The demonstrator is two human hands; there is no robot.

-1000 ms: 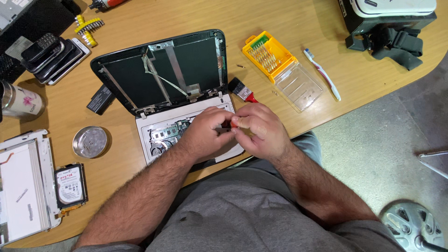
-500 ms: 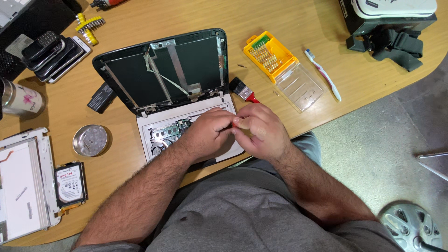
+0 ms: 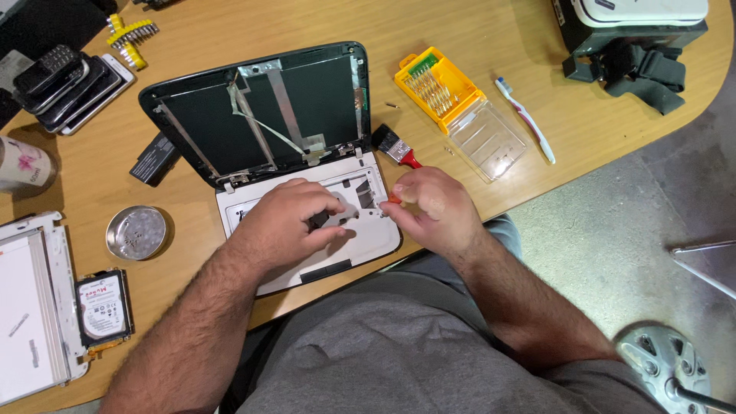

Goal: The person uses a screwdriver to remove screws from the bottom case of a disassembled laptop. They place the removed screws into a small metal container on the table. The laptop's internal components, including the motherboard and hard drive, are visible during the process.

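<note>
The laptop [image 3: 307,192] lies open on the wooden table [image 3: 475,31], its lid without the screen panel and its white base without the keyboard. The left hand [image 3: 287,222] rests flat on the middle of the base, fingers bent and close together, pressing on a dark part under the fingertips; what exactly this part is, I cannot tell. The right hand [image 3: 429,207] is at the right edge of the base, its fingers closed in a pinch around a thin red-handled tool [image 3: 393,198], probably a small screwdriver. The tip points left, toward the inside of the base, so the long axis of the tool goes nearly across the laptop. The right hand is the nearer one to the right corner of the base.

Just right of the laptop hinge lies a brush [image 3: 395,146], and further right an open yellow bit case [image 3: 441,88]. Left of the laptop stands a round metal tin [image 3: 136,232].
</note>
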